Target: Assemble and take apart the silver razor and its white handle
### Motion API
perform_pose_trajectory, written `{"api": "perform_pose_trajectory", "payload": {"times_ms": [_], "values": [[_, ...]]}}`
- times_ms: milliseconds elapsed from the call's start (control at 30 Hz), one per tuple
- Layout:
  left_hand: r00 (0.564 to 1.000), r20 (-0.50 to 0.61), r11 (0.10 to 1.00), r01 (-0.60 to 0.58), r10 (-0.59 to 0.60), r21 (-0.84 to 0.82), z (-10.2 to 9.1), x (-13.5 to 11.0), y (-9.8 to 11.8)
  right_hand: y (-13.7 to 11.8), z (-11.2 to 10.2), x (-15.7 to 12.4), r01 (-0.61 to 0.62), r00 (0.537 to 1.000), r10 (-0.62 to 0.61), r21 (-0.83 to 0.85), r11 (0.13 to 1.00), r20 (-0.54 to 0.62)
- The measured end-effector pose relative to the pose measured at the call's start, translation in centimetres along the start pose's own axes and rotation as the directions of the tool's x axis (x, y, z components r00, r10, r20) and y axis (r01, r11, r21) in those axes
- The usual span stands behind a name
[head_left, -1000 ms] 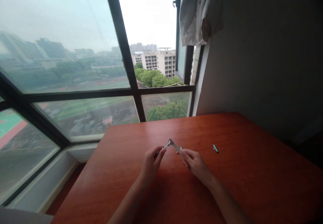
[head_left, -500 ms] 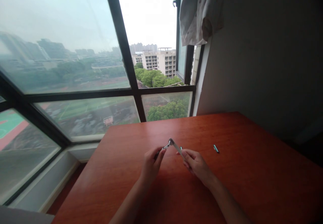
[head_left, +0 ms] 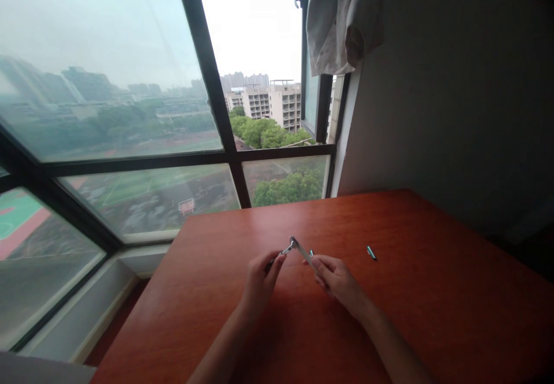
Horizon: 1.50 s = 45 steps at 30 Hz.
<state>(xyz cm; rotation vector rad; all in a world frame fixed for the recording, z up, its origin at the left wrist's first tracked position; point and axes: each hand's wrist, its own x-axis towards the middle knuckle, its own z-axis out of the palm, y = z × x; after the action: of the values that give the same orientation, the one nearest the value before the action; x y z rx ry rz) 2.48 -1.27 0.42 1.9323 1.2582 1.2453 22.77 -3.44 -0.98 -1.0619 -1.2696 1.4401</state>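
My left hand [head_left: 261,277] is closed round a small slim thing with a silver shaft [head_left: 286,249] and a dark rear part; its kind is not clear. Between the thumb and fingers of my right hand [head_left: 335,277] is a flat silver wrench-like tool [head_left: 303,252] with a round head. That head touches or nearly touches the tip of the silver shaft, above the table. Just beyond my right fingers shows a bit of a small teal-and-silver piece [head_left: 311,253], mostly hidden. Farther right, a similar slim piece [head_left: 371,253] lies on the table.
The reddish-brown wooden table [head_left: 208,291] spreads under both hands. Dark-framed windows [head_left: 234,159] stand beyond its far edge and at the left. Pale cloth [head_left: 331,26] hangs at the upper right, beside a dim wall [head_left: 437,95].
Hardly anything differs. Both hands keep their hold on the two things, and the view has shifted very slightly.
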Motion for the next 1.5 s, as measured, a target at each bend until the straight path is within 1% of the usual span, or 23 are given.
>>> {"api": "perform_pose_trajectory", "payload": {"times_ms": [133,200,300,367,567,633,700,833,900,1133,1333,1400,1500], "values": [[0.998,-0.061,0.999,0.035,-0.034,0.02,-0.14,0.1,0.07,-0.01,0.12,-0.02,-0.003,1.0,0.003,0.004,1.0,0.001],[0.999,-0.046,0.999,0.029,-0.028,0.018,-0.01,0.04,0.06,-0.06,0.13,-0.03,0.001,1.0,-0.001,0.002,1.0,-0.006],[1.0,0.017,1.0,0.017,-0.017,0.009,0.35,-0.12,0.14,-0.15,0.1,-0.03,0.009,1.0,-0.009,-0.002,1.0,-0.028],[0.999,0.023,1.0,0.026,-0.026,-0.002,0.55,-0.18,0.25,-0.22,0.09,-0.02,0.009,0.999,-0.009,-0.009,1.0,-0.043],[0.996,-0.06,0.998,0.066,-0.067,-0.013,0.55,-0.11,0.43,0.08,-0.02,0.15,0.038,0.997,-0.04,-0.036,0.999,-0.059],[0.993,-0.083,0.997,0.079,-0.08,-0.014,0.49,-0.07,0.37,0.28,-0.12,0.2,0.061,0.996,-0.064,-0.056,0.997,-0.056],[0.993,-0.08,0.996,0.086,-0.087,-0.008,0.47,-0.07,0.3,0.36,-0.21,0.23,0.09,0.994,-0.094,-0.085,0.992,-0.053],[0.997,0.011,0.997,0.078,-0.078,-0.012,0.5,-0.08,0.22,0.14,-0.27,0.21,0.144,0.984,-0.16,-0.178,0.974,-0.078],[0.996,0.032,0.996,0.082,-0.081,-0.024,0.49,-0.07,0.2,0.07,-0.31,0.21,0.153,0.981,-0.177,-0.228,0.961,-0.085],[0.991,-0.034,0.992,0.129,-0.129,0.004,0.35,0.05,-0.06,0.28,-0.49,0.21,0.188,0.968,-0.236,-0.375,0.908,-0.086],[0.993,0.05,0.994,0.108,-0.107,-0.023,0.55,-0.08,-0.12,-0.01,-0.48,0.14,0.194,0.96,-0.26,-0.418,0.887,-0.106],[0.993,0.038,0.993,0.114,-0.113,-0.016,0.41,-0.01,-0.14,-0.03,-0.45,0.11,0.19,0.961,-0.255,-0.413,0.891,-0.109],[0.989,-0.023,0.99,0.143,-0.143,-0.018,0.15,0.14,-0.27,0.13,-0.43,0.1,0.186,0.966,-0.241,-0.402,0.897,-0.093]]}}
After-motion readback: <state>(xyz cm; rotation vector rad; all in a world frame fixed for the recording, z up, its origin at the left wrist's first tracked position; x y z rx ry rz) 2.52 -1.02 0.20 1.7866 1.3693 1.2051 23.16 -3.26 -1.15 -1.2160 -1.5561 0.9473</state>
